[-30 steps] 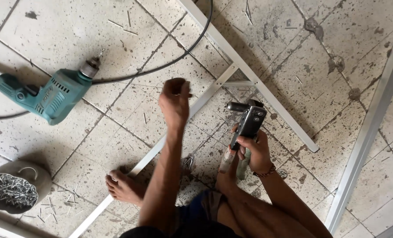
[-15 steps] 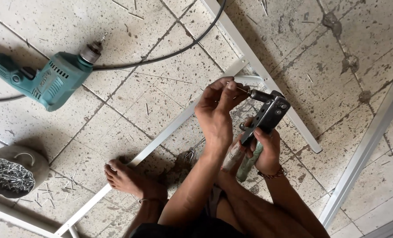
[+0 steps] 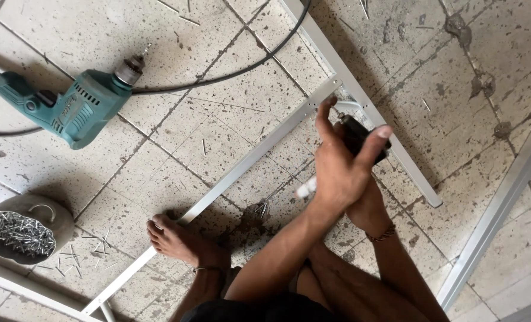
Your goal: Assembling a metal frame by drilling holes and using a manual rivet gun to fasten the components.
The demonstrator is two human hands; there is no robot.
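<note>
A black hand rivet gun (image 3: 356,132) is pointed at the corner joint (image 3: 331,90) of a white metal frame lying on the tiled floor. My left hand (image 3: 340,164) is wrapped over the tool's head, with thumb and forefinger spread around it. My right hand (image 3: 370,206), a bracelet on its wrist, sits under the left one and grips the tool's handles. One pale handle end (image 3: 306,189) sticks out to the left. The tool's nose is hidden by my fingers.
A teal corded drill (image 3: 75,110) lies at the left, its cable (image 3: 241,68) curving across the floor. A bowl of rivets (image 3: 21,234) sits at lower left with loose ones beside it. My bare foot (image 3: 182,238) rests by the diagonal bar (image 3: 236,173). Another metal bar (image 3: 498,209) runs along the right.
My left hand came down from the air onto the rivet gun and now covers its head. The tool has moved up against the frame joint.
</note>
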